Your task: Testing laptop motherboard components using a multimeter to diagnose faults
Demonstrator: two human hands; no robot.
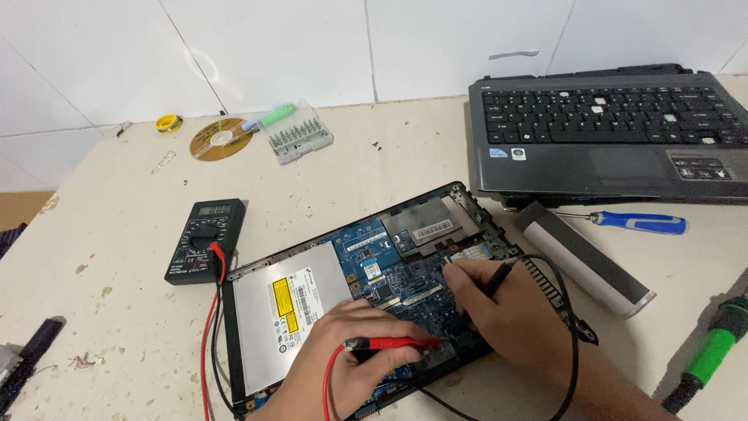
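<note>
White wall tiles back a scuffed cream worktop point(374, 148), and we're looking down on an opened black laptop base with a blue circuit board point(389, 284) and a silver optical drive point(284, 312) inside. Our left hand point(343, 355) pinches a red test probe point(389, 343) and lays it across the board; its tip is lost against dark parts, so we can't tell which point it meets. Our right hand point(502, 300) is curled around a black test probe point(499, 277), whose tip is hidden under the fingers. Both leads trail to a black handheld multimeter point(206, 238) lying left of the base; its display is too small to read. Further right lie a grey laptop keyboard shell point(600, 132), a blue-handled screwdriver point(643, 224) and a green-and-black tool point(713, 351) cut off by the edge.
</note>
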